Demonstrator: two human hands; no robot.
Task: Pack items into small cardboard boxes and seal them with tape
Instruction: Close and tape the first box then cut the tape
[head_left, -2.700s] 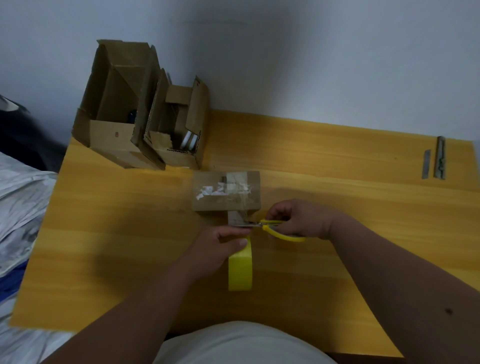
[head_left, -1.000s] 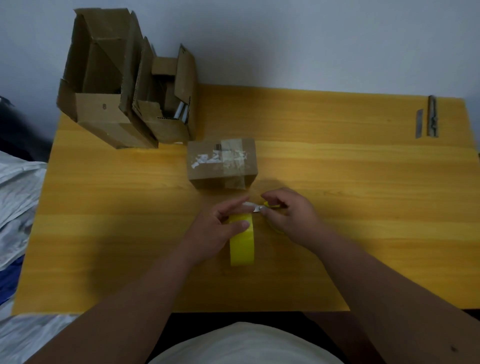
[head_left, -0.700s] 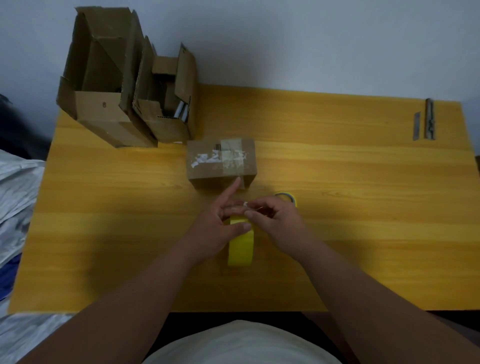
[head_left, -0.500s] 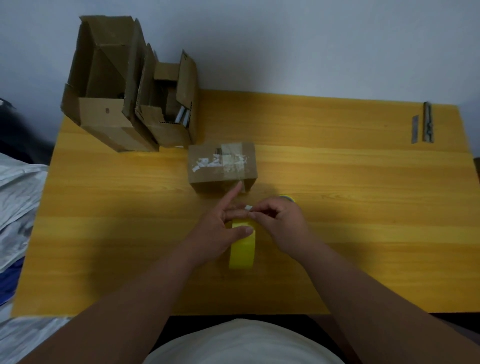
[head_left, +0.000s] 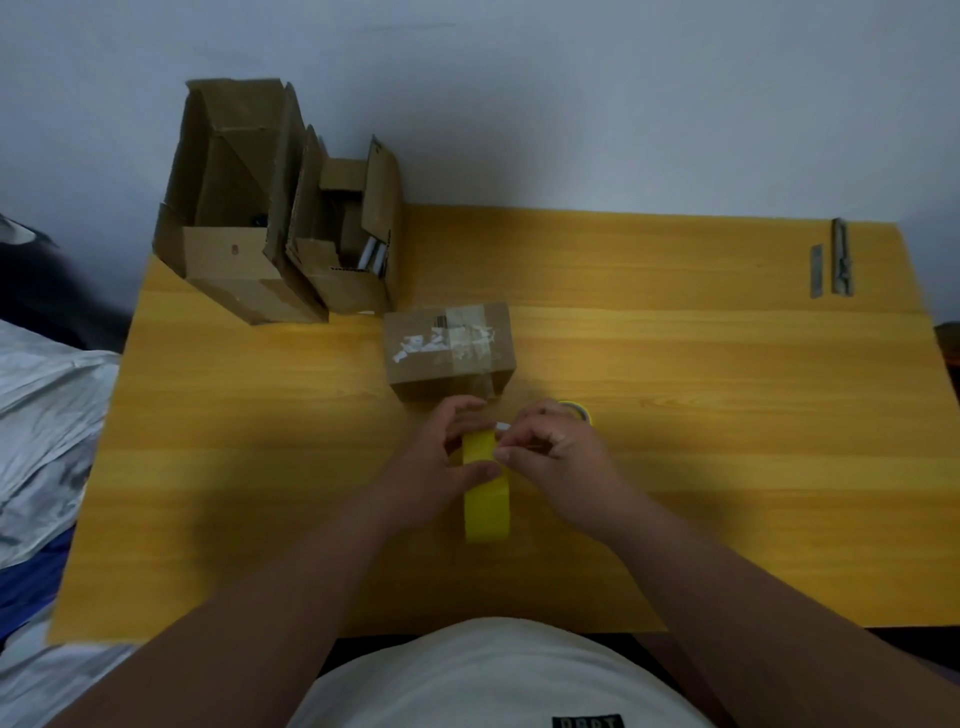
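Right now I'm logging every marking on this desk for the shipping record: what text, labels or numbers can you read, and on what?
Sealed cardboard box: torn white label remnants and a small dark barcode-like mark under tape, unreadable.
Large open box: one small mark on its front, too small to read.
Shirt patch: light letters on black, too blurred to read.
Yellow tape roll: no text visible.

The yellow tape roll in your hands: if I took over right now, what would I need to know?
Left hand: holds the yellow tape roll upright on the yellow wooden table.
Right hand: pinches at the roll's top, apparently its loose end.
Small brown cardboard box: closed, clear tape across top, just beyond the hands.
Yellow-handled scissors: on the table behind the right hand.
Two open cardboard boxes: back left corner.
Left: possibly more tape, then the open boxes.
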